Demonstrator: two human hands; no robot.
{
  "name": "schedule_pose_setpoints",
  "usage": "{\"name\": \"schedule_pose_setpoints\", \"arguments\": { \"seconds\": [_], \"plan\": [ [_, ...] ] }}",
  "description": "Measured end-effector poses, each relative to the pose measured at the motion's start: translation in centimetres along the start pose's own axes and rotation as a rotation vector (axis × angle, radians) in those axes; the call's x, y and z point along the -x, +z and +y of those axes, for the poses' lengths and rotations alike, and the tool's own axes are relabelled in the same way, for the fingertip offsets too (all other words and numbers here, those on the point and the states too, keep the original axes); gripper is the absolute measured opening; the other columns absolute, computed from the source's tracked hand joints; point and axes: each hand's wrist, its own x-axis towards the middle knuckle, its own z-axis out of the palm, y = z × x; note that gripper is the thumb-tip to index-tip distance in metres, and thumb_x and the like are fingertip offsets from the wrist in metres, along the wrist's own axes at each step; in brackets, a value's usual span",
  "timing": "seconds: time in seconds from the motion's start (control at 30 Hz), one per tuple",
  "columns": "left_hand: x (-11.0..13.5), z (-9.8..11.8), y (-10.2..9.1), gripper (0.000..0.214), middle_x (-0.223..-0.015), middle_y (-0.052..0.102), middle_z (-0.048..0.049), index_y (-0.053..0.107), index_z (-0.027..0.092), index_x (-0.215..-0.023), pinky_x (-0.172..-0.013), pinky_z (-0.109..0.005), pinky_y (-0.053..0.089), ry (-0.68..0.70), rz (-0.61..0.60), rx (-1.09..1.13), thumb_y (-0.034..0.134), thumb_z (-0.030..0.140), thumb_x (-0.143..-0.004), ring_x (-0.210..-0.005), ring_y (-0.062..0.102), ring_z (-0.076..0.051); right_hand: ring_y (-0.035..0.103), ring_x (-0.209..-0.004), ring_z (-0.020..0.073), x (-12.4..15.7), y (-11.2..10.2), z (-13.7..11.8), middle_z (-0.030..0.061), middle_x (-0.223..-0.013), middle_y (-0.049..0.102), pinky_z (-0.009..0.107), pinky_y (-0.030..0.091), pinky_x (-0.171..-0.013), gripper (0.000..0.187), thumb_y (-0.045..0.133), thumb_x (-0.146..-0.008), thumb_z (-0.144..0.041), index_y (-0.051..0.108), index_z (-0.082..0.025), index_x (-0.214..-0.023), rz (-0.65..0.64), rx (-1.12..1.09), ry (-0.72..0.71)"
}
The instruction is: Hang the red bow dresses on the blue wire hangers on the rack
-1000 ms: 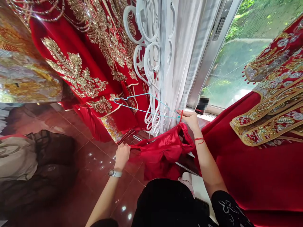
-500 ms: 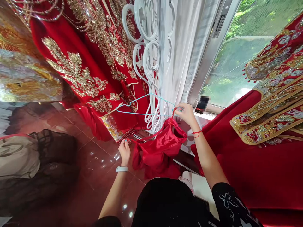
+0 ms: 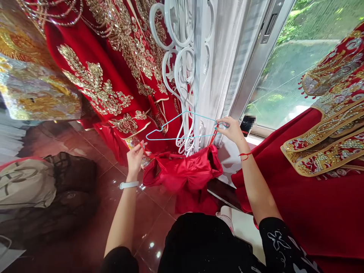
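A red satin dress (image 3: 187,170) hangs between my two hands, its top edge pulled wide. My left hand (image 3: 135,158) pinches one thin red strap, to the left of and below the near end of the light blue wire hanger (image 3: 170,139). At the hanger's right end, my right hand (image 3: 231,129) is closed on the other strap; its fingers also meet the wire there. The hanger's hook catches on the white scrollwork stand (image 3: 184,68). The lower part of the dress drops toward the floor, partly hidden by its own folds.
Red garments with gold embroidery (image 3: 96,87) hang at the left, and a beaded red garment (image 3: 321,159) at the right. A window (image 3: 284,76) stands behind, with a small black device (image 3: 247,123) on its sill. Bags (image 3: 31,182) lie on the tiled floor (image 3: 113,212).
My left hand has moved left and up with its strap, stretching the dress top wider and lifting its left side. My right hand stays at the hanger's right end.
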Motion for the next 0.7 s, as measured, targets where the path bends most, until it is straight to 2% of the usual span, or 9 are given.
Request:
{"name": "schedule_pose_setpoints", "arguments": {
  "seconds": [0.13, 0.3, 0.33, 0.4, 0.47, 0.53, 0.63, 0.67, 0.7],
  "plan": [
    [-1.8, 4.3, 0.6, 0.039, -0.114, 0.076, -0.0124, 0.067, 0.007, -0.124, -0.065, -0.023, 0.058, 0.006, -0.156, -0.066, 0.065, 0.027, -0.09, -0.064, 0.068, -0.009, 0.063, -0.086, 0.0209, -1.1, -1.1, 0.3, 0.0029, -0.088, 0.073, 0.034, 0.05, -0.082, 0.021, 0.067, -0.069, -0.019, 0.079, -0.022, -0.086, -0.053, 0.026, -0.027],
    [-2.1, 7.8, 3.6, 0.036, -0.096, 0.076, -0.0094, 0.072, 0.011, -0.107, -0.071, -0.034, 0.063, 0.06, -0.508, -0.21, 0.071, 0.039, -0.085, -0.069, 0.073, -0.017, 0.061, -0.085, 0.0211, -1.6, -0.9, 0.5, 0.0033, -0.088, 0.071, 0.034, 0.049, -0.082, 0.02, 0.066, -0.07, -0.018, 0.077, -0.021, -0.087, -0.124, 0.145, -0.031],
    [-2.1, 8.1, 4.3, 0.033, -0.093, 0.076, -0.0085, 0.071, 0.012, -0.106, -0.071, -0.035, 0.064, 0.068, -0.564, -0.238, 0.069, 0.038, -0.086, -0.069, 0.073, -0.018, 0.06, -0.087, 0.0224, -1.4, -0.5, 0.3, 0.0042, -0.089, 0.069, 0.036, 0.049, -0.085, 0.022, 0.066, -0.071, -0.018, 0.077, -0.021, -0.089, -0.108, 0.19, -0.029],
    [-2.1, 8.6, 5.2, 0.026, -0.086, 0.072, -0.0058, 0.068, 0.014, -0.106, -0.068, -0.035, 0.063, 0.091, -0.606, -0.323, 0.062, 0.032, -0.088, -0.068, 0.072, -0.018, 0.06, -0.099, 0.0271, -0.5, 0.8, -0.6, 0.0073, -0.101, 0.068, 0.042, 0.047, -0.094, 0.032, 0.066, -0.074, -0.019, 0.077, -0.022, -0.103, 0.003, 0.299, -0.019],
    [-1.8, 9.0, 5.8, 0.024, -0.081, 0.068, -0.004, 0.064, 0.015, -0.109, -0.064, -0.032, 0.061, 0.144, -0.565, -0.467, 0.055, 0.023, -0.087, -0.068, 0.072, -0.019, 0.056, -0.116, 0.0316, 0.6, 2.9, -2.1, 0.0106, -0.119, 0.064, 0.048, 0.042, -0.104, 0.042, 0.064, -0.078, -0.02, 0.072, -0.023, -0.119, 0.161, 0.36, -0.021],
    [-0.7, 9.4, 5.9, 0.032, -0.091, 0.069, -0.0068, 0.061, 0.016, -0.116, -0.065, -0.032, 0.059, 0.263, -0.448, -0.633, 0.054, 0.017, -0.084, -0.07, 0.071, -0.02, 0.054, -0.124, 0.0312, 1.7, 5.7, -4.0, 0.0116, -0.126, 0.063, 0.049, 0.04, -0.109, 0.042, 0.059, -0.084, -0.018, 0.07, -0.024, -0.124, 0.211, 0.307, -0.071],
    [2.5, 9.3, 5.6, 0.046, -0.126, 0.063, -0.0161, 0.055, 0.016, -0.131, -0.076, -0.036, 0.057, 0.485, -0.154, -0.781, 0.055, 0.017, -0.085, -0.079, 0.07, -0.021, 0.059, -0.118, 0.0275, 2.3, 10.3, -6.9, 0.0098, -0.12, 0.069, 0.045, 0.043, -0.11, 0.039, 0.053, -0.091, -0.017, 0.07, -0.025, -0.124, 0.013, 0.117, -0.195],
    [3.8, 8.9, 5.5, 0.045, -0.132, 0.06, -0.0178, 0.055, 0.016, -0.132, -0.079, -0.037, 0.057, 0.526, -0.079, -0.794, 0.053, 0.019, -0.087, -0.083, 0.07, -0.022, 0.06, -0.119, 0.0268, 2.2, 11.8, -7.6, 0.0092, -0.122, 0.07, 0.046, 0.042, -0.113, 0.04, 0.053, -0.092, -0.018, 0.068, -0.026, -0.128, -0.064, 0.062, -0.221],
    [5.2, 8.2, 5.2, 0.04, -0.13, 0.061, -0.0175, 0.057, 0.015, -0.128, -0.082, -0.038, 0.056, 0.549, -0.06, -0.8, 0.051, 0.022, -0.089, -0.087, 0.069, -0.023, 0.06, -0.122, 0.0264, 2.0, 13.2, -8.2, 0.0086, -0.126, 0.07, 0.047, 0.038, -0.117, 0.042, 0.054, -0.093, -0.019, 0.066, -0.026, -0.133, -0.136, 0.013, -0.235]
  ]
}}
